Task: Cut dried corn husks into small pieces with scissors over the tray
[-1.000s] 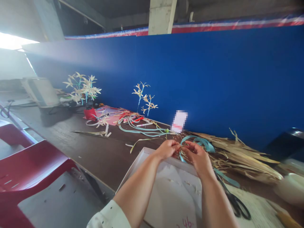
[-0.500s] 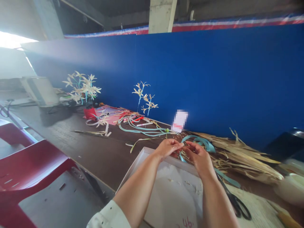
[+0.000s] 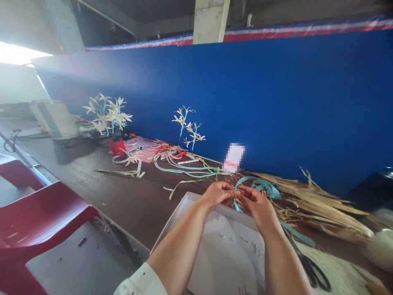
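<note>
In the lower centre of the frame, the left hand [image 3: 217,194] and right hand [image 3: 257,203] meet over the far edge of a shallow white box [image 3: 170,223], probably set there so that small offcuts drop inside, since pale scraps lie on its floor. A blue ribbon [image 3: 270,189] curls right of the hands, with a length passing just behind the fingers; whether they touch it cannot be told. Dried leaf strips [image 3: 328,207] spread across the right of the frame, and black scissors [image 3: 315,272] lie beside the right forearm at lower right, seemingly kept within easy reach. The blue cord loops [image 3: 172,167] sit farther back on the counter [image 3: 135,205], left of centre, which leaves the working spot less cluttered. Pale star-shaped flowers [image 3: 183,119] stand upright before the blue partition, perhaps so that their petals are not crushed.

Both forearms reach forward from the bottom edge and slope inward, wrists raised above the box, backs of the hands mostly facing up. On each hand thumb and forefinger are drawn close, tips meeting the other hand's with hardly any gap, the remaining fingers curled loosely; what they pinch, if anything, is too small to make out
</note>
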`<act>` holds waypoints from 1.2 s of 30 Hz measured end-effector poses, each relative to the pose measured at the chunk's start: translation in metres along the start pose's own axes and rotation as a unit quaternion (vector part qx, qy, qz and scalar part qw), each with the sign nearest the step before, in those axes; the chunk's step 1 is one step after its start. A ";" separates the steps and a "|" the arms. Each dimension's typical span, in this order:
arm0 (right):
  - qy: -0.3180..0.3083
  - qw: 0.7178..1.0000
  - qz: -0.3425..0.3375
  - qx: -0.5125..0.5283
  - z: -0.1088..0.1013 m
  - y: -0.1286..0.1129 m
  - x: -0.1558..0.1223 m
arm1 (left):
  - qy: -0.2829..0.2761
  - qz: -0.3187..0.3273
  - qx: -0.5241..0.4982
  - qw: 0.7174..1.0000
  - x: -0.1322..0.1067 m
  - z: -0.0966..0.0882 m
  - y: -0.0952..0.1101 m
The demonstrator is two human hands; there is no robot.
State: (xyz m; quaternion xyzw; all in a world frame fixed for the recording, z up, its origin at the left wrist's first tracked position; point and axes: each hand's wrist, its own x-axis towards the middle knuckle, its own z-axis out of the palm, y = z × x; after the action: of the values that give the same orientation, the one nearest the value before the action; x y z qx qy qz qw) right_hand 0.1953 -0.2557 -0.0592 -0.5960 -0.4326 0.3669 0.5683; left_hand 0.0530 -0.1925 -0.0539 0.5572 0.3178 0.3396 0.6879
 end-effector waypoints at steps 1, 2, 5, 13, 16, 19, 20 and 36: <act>-0.007 1.000 0.010 0.023 0.001 -0.002 -0.001 | -0.011 -0.004 -0.016 1.000 -0.001 0.000 0.001; -0.014 0.999 0.018 0.048 0.003 -0.003 -0.003 | -0.026 -0.005 -0.034 0.999 -0.002 0.000 0.001; -0.028 0.992 0.038 0.119 0.007 -0.008 -0.007 | -0.076 0.016 -0.089 0.993 -0.004 0.000 0.002; -0.062 0.957 0.082 0.271 0.016 -0.012 -0.010 | -0.097 0.085 -0.144 0.981 -0.003 0.005 -0.002; -0.079 0.947 0.084 0.300 0.018 -0.013 -0.011 | -0.097 0.092 -0.157 0.978 -0.004 0.008 -0.002; -0.106 0.935 0.084 0.327 0.019 -0.013 -0.011 | -0.109 0.095 -0.189 0.971 -0.007 0.011 -0.001; -0.113 0.931 0.083 0.337 0.020 -0.013 -0.011 | -0.113 0.097 -0.200 0.968 -0.008 0.012 0.000; -0.038 0.889 0.115 0.442 0.022 -0.014 -0.011 | -0.125 0.067 -0.307 0.941 -0.003 0.013 -0.010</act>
State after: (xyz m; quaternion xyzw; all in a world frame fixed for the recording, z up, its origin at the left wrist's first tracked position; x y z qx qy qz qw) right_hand 0.1693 -0.2581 -0.0479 -0.3146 -0.1756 0.6054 0.7097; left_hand 0.0631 -0.2041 -0.0607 0.3770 0.0714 0.3933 0.8355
